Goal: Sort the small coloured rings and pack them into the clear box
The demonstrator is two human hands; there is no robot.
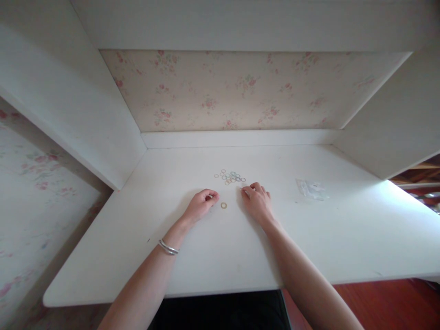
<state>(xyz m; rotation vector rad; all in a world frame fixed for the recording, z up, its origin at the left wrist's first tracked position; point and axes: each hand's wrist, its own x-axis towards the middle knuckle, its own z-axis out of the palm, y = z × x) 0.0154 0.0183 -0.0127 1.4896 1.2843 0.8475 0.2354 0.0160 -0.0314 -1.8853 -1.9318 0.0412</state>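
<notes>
Several small thin rings [233, 177] in pale, bluish and brownish tones lie in a loose cluster on the white desk. A single yellowish ring [223, 208] rests apart from them, nearer to me, between my two hands. To its left, my left hand [202, 203] is closed with thumb and fingertips pinched together; whether anything is between them is too small to see. My right hand [257, 200] rests on the desk just right of and below the cluster. Its fingers are curled in, and what they hold, if anything, is hidden.
A clear plastic bag [312, 189] lies on the desk [220, 261] to the right. White side panels [113, 137] and a low ledge [240, 138] bound the desk's left, right and back. Shelves with objects show at the far right.
</notes>
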